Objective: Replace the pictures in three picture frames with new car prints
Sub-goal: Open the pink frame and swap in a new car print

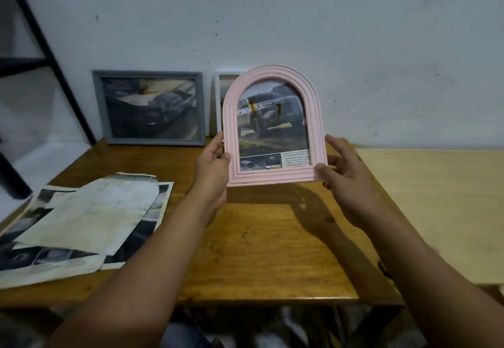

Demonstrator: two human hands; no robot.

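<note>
Wooden tabletop (261, 252) fills the middle, and along the wall at its back a grey frame (148, 108) leans with a car print already in it, a white frame (219, 97) peeking out just beside it, mostly hidden. Loose prints (81, 222) lie heaped at the tabletop's left edge, thin and floppy, curling at the corners, so they would crease if grabbed carelessly.

Now the main act: the pink arched frame (274, 127) is up off the tabletop, upright, car picture facing us. It looks light and rigid, probably moulded, with a glazed front that would smudge or crack if squeezed, so the ridged border is the place to hold. And that is where it is held: left hand (214, 162) curls round the lower left edge, right hand (345, 173) pinches the lower right corner, thumb in front, fingers behind.
</note>
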